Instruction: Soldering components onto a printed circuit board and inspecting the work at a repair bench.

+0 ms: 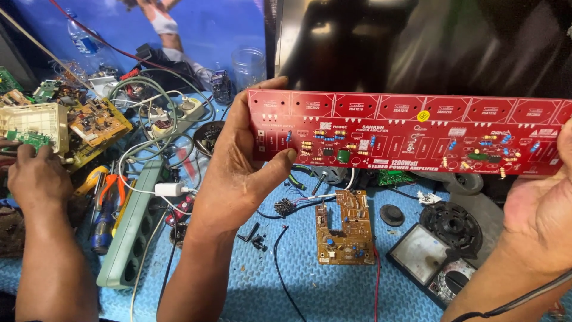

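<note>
A co-worker's hand [36, 173] rested at far left beside a green power strip [132, 232]. Your left hand [238, 173] gripped the long red circuit board [411, 132] by its left end, thumb across its face; your right hand [539, 214] supported the right end, fingers hidden. The board was held above the blue mat [298, 286], only partly populated.

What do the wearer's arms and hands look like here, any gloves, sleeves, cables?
Both bare: no gloves, sleeves, rings or watch in view. Left hand and forearm uncovered to the frame edge. Right hand likewise; a thin black cable crosses its forearm. The far-left bare arm is another person's.
</note>
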